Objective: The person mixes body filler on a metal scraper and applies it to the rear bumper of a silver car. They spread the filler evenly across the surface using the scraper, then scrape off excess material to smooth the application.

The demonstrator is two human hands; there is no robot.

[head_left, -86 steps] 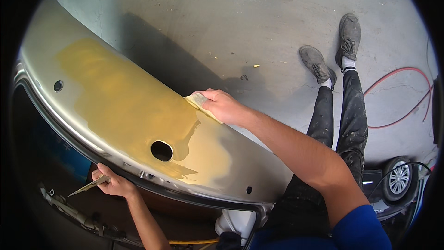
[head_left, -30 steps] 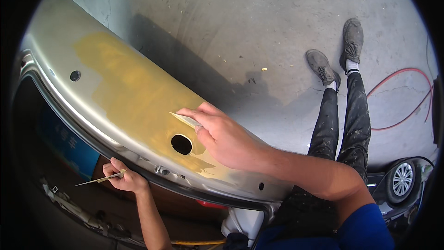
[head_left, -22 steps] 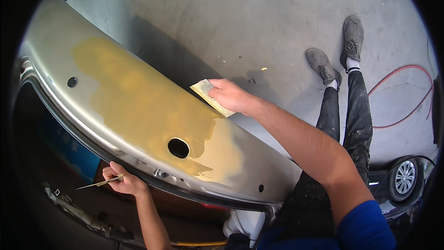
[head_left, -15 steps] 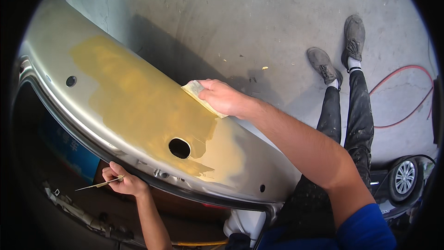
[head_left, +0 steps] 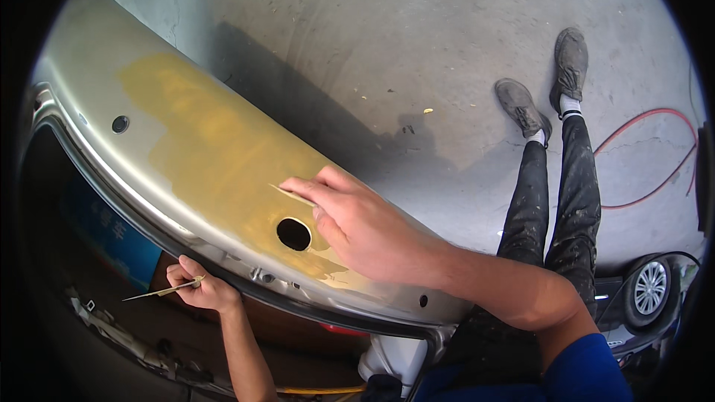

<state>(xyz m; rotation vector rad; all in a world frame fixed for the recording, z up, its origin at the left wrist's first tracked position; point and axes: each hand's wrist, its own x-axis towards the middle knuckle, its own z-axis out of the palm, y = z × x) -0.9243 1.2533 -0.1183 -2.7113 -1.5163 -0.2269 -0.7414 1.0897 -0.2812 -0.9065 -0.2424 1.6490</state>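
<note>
A long, curved silver car body panel [head_left: 82, 52] crosses the left half, with a broad patch of mustard-yellow filler [head_left: 201, 134] around a large round hole. My right hand [head_left: 372, 231] grips a thin, cream-coloured filler spreader [head_left: 292, 194], seen nearly edge-on, against the patch just above the hole. Its lower part is hidden by my fingers. Closed beside the panel's near edge, my left hand [head_left: 205, 288] pinches a thin flat blade with filler on it [head_left: 160, 293], also edge-on and pointing left.
Below the panel's dark-sealed edge lies a dark cavity with a blue printed sheet [head_left: 108, 234] and a white container [head_left: 391, 361]. My shoes [head_left: 570, 63] stand on the grey concrete floor [head_left: 417, 22]. A red hose [head_left: 644, 114] and a car wheel [head_left: 650, 288] are at right.
My right hand has moved down and slightly right across the panel, turning the spreader from face-on at the far edge to nearly edge-on by the hole. The left hand has barely shifted.
</note>
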